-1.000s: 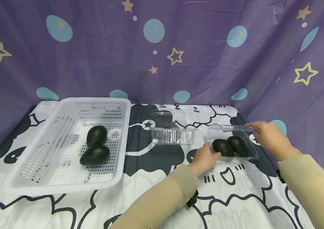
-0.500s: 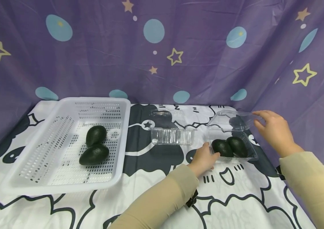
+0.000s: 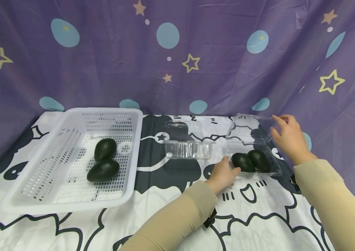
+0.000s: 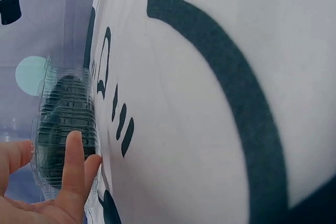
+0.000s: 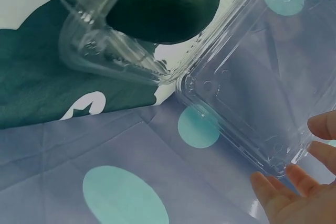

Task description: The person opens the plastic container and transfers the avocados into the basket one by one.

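Note:
Two dark avocados (image 3: 251, 161) lie side by side in a clear plastic clamshell container (image 3: 276, 170), whose lid (image 3: 246, 130) is raised and tilted back. My left hand (image 3: 223, 176) touches the container's near left corner; the left wrist view shows mostly straight fingers (image 4: 73, 166) against the ribbed wall. At the lid's right edge is my right hand (image 3: 290, 139). In the right wrist view its spread fingers (image 5: 299, 179) and thumb are by the lid corner, without a plain grip. One avocado (image 5: 168, 3) appears there too.
A white perforated basket (image 3: 135, 167) stands on the left, with two more avocados (image 3: 103, 169) inside. Between it and my hands sits another clear clamshell (image 3: 188, 150), its lid up. A purple curtain (image 3: 177, 90) hangs behind the patterned tablecloth (image 3: 165, 212).
The lid has swung up and back from a lower position. My right hand rose with it, then shifted slightly left, its fingers looser. My left hand has stayed at the container's corner.

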A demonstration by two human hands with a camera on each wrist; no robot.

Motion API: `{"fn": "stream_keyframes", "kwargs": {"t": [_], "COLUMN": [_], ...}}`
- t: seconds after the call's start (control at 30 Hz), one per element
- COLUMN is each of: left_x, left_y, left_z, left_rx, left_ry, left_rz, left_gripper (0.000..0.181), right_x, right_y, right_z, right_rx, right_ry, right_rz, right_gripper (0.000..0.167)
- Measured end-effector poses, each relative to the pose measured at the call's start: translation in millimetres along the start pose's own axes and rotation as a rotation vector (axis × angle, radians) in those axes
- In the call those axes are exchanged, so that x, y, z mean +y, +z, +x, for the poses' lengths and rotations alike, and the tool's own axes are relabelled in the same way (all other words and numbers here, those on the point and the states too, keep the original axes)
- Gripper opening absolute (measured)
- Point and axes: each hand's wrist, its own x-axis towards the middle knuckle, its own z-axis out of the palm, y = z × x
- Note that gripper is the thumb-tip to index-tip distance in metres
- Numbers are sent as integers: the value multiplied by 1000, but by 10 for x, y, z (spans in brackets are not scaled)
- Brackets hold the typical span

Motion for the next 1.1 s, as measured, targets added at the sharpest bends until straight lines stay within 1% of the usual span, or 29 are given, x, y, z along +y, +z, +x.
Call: {"fn": "stream_keyframes", "kwargs": {"t": [0.17, 0.43, 0.57, 0.73, 0.93, 1.1], "left_x": [15, 10, 6, -7, -28, -31], "left_y": [-2, 11, 17, 17, 26, 27], "left_z": [-4, -16, -22, -18, -19, -18], "left_rx": [3, 9, 12, 24, 23, 17], "left_ry": [-9, -10, -12, -2, 15, 17], "left_rz": [3, 2, 7, 11, -1, -9], "left_gripper": [65, 65, 64, 64, 65, 65], "right_x": [-35, -52, -26, 53, 111, 164], "right_y": [26, 74, 124, 227, 334, 390], "right_z": [82, 237, 308, 391, 423, 432], "right_rx": [-18, -106, -123, -97, -110, -133], "right_ry": [18, 72, 97, 103, 191, 239], "right_rz": [16, 35, 95, 176, 316, 360], "right_gripper": [51, 58, 60, 61, 66, 77]}}
